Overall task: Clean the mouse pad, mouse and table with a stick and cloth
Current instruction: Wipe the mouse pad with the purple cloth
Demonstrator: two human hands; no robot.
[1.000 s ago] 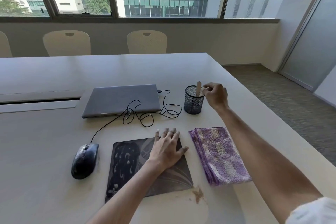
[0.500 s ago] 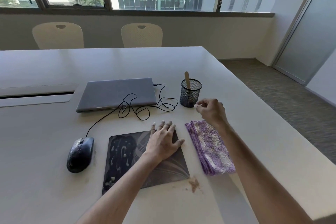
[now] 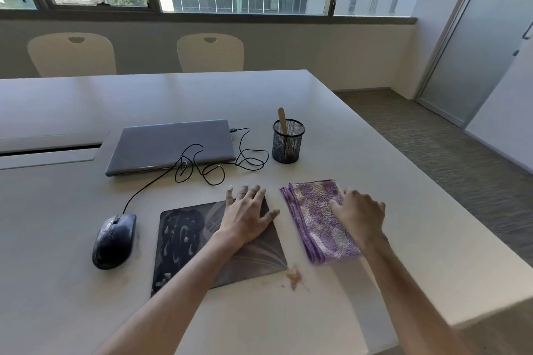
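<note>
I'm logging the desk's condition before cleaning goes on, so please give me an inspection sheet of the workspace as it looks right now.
Surface: pale table, with a brown smear by the pad's near right corner.
Job's things: mouse pad, pale blotches on its left half; dark mouse to its left; folded purple cloth to its right; wooden stick upright in the mesh cup.
Clutter: closed laptop.
Grippers: left hand flat on the pad's far right corner; right hand on the cloth, no grasp visible.
Cables: black mouse cable looped loosely before the laptop.
Surroundings: two chairs, windows, carpet.
</note>
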